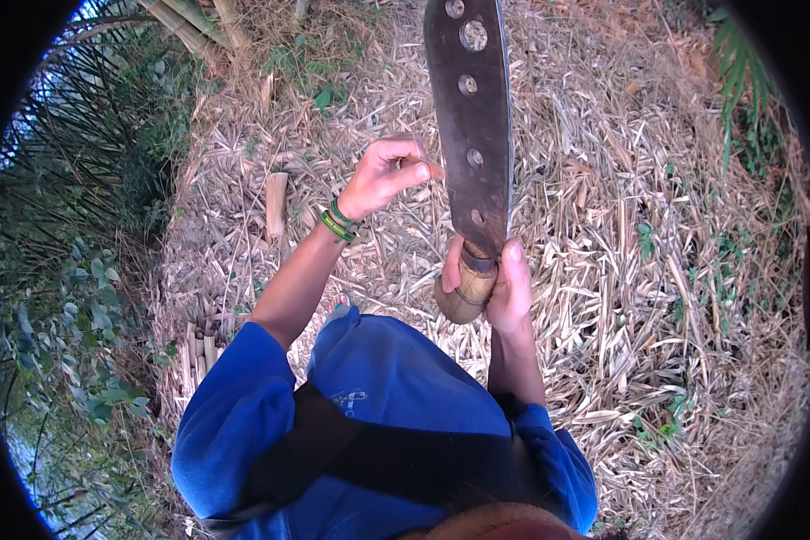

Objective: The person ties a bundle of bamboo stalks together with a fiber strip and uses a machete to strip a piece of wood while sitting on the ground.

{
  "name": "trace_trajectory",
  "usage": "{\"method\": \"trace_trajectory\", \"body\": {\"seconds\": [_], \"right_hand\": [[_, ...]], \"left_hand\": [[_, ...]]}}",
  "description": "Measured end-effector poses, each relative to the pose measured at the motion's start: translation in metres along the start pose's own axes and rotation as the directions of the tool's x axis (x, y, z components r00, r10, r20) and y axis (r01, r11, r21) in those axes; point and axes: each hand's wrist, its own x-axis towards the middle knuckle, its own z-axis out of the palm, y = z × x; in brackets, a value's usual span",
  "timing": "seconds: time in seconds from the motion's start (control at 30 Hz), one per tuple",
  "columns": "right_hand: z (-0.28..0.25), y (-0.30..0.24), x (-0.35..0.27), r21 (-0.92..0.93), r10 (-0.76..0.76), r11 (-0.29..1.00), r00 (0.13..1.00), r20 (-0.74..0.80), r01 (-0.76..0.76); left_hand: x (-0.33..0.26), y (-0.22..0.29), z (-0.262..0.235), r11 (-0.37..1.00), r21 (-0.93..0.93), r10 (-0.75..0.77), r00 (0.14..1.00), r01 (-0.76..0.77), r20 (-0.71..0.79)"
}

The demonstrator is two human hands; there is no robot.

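A large machete (468, 117) stands with its wide dark blade pointing away from me, a row of round holes running along it. Its short wooden handle (477, 286) ends in a rounded butt. My right hand (511, 292) is closed round this handle, thumb at the blade's base. To the left of the blade, my left hand (385, 180) is closed, fingers curled in and thumb toward the blade. A fingertip reaches the blade's left edge; whether it touches cannot be made out. Anything pinched in those fingers is too small to name. Green bands (337, 223) circle my left wrist.
Dry leaf litter (603, 297) covers the ground. A short cut bamboo piece (276, 204) lies left of my left hand, and several cut stalks (200, 351) sit lower left. Bamboo stems (184, 25) rise at the far left; green foliage (72, 333) lines the left side.
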Motion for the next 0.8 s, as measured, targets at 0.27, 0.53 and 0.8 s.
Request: {"method": "trace_trajectory", "body": {"seconds": [0.27,0.53,0.8], "right_hand": [[-0.001,0.012,-0.001,0.002,0.0,1.0,1.0,-0.003,0.0],[-0.002,0.018,-0.01,0.086,0.083,0.993,0.996,-0.017,-0.081],[-0.014,0.041,-0.024,-0.008,0.173,0.985,0.984,0.028,-0.173]], "left_hand": [[-0.01,-0.004,0.0,0.999,0.01,0.05,0.999,-0.05,-0.001],[-0.019,-0.014,-0.003,0.983,0.145,0.114,0.993,-0.114,0.008],[-0.027,-0.016,-0.006,0.945,0.311,0.059,0.989,-0.1,0.139]]}}
